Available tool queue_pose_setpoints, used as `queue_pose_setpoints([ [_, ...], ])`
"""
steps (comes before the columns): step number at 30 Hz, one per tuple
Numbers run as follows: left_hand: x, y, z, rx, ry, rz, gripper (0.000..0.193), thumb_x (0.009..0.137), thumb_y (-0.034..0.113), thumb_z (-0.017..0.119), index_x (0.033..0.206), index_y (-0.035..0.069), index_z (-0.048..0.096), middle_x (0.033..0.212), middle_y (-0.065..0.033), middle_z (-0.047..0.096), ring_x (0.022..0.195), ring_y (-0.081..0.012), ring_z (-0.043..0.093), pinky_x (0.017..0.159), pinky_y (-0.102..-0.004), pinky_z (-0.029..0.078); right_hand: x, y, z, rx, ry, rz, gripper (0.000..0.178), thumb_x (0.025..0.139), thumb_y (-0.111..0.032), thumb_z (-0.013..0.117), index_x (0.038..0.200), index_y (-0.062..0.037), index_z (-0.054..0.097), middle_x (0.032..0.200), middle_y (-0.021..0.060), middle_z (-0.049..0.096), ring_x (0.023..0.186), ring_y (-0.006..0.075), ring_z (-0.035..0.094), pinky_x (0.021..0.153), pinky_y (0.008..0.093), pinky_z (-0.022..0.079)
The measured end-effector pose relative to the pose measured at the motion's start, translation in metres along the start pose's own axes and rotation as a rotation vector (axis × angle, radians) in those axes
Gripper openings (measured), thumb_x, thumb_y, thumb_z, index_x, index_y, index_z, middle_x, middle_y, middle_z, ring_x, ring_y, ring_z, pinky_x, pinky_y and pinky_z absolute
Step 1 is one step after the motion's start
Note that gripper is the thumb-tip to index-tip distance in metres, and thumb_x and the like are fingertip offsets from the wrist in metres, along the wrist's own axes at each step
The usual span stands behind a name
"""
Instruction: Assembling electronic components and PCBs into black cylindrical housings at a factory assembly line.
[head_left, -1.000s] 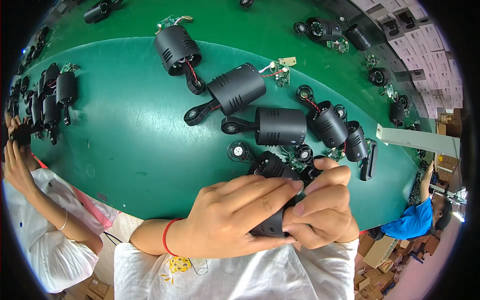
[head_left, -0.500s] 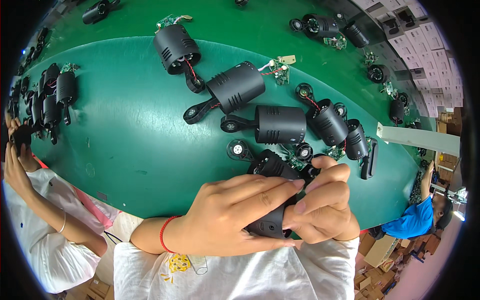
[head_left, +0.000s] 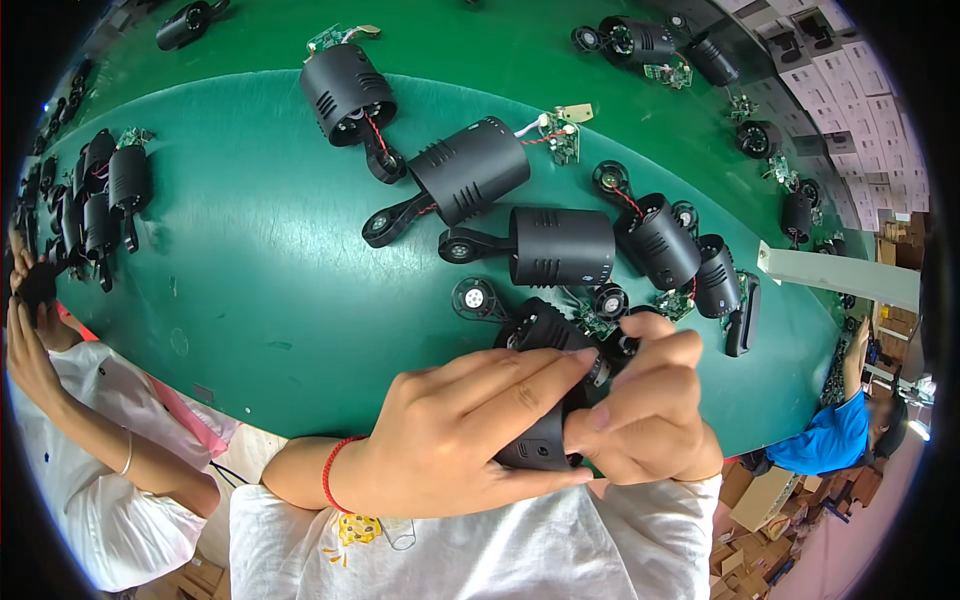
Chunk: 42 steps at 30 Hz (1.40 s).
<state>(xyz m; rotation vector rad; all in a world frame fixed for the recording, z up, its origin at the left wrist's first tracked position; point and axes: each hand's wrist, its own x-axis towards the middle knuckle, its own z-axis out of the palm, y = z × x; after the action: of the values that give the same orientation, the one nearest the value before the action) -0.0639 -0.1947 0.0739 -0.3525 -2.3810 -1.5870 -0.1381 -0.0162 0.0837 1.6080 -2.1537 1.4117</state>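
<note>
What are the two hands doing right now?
Left hand: closed on the black housing.
Right hand: closed on the same housing.

**Count on the green bench**

Two hands at six o'clock: left hand [head_left: 455,430] and right hand [head_left: 640,410], sharing one black housing [head_left: 540,400]. At the centre, five more black cylindrical housings [head_left: 560,245] lie loose. At nine o'clock, a cluster of at least four small housings [head_left: 105,195]; the exact number cannot be told. At one o'clock, two housings [head_left: 640,40]. One white bar [head_left: 840,278] at three o'clock.
</note>
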Motion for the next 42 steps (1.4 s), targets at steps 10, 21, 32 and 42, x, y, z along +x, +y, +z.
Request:
queue_pose_setpoints([
  [10,0.0,0.0,0.001,-0.059,-0.003,0.01,0.062,0.058,0.031,0.088,0.103,-0.004,0.063,0.092,-0.0128,0.068,0.079,-0.0275,0.068,0.065,-0.0327,0.056,0.005,0.002,-0.001,0.254,-0.105,0.126,0.013,0.067,-0.006,0.075,0.076,-0.0135,0.07,0.099,-0.0009,0.051,0.086,0.0192,0.046,0.092,0.0409,0.035],
  [21,-0.011,-0.002,0.016,-0.4,0.109,0.005,0.047,0.062,0.007,0.074,0.105,-0.005,0.059,0.094,-0.0158,0.065,0.077,-0.0253,0.067,0.064,-0.0315,0.055,0.001,-0.009,-0.004,0.733,-0.059,0.515,0.072,0.062,-0.005,0.085,0.119,-0.0066,0.04,0.12,0.0138,0.031,0.117,0.0228,0.035,0.098,0.0343,0.031],
  [32,-0.017,-0.011,0.004,-0.273,-0.069,0.149,0.055,0.063,-0.006,0.048,0.118,-0.012,0.05,0.115,-0.0248,0.059,0.098,-0.0339,0.063,0.085,-0.0398,0.05,0.006,-0.004,0.006,1.158,-0.26,0.751,0.076,0.063,-0.005,0.079,0.128,0.0001,0.039,0.132,0.0226,0.045,0.131,0.0349,0.038,0.106,0.0479,0.03],
  [42,-0.015,-0.014,0.007,-0.44,-0.049,0.146,0.057,0.061,-0.008,0.047,0.117,-0.013,0.047,0.118,-0.0295,0.055,0.103,-0.0389,0.06,0.089,-0.044,0.048,0.004,-0.004,0.004,1.257,-0.267,0.675,0.067,0.073,0.01,0.065,0.132,-0.0024,0.037,0.13,0.0116,0.043,0.117,0.0188,0.049,0.1,0.035,0.039],
])
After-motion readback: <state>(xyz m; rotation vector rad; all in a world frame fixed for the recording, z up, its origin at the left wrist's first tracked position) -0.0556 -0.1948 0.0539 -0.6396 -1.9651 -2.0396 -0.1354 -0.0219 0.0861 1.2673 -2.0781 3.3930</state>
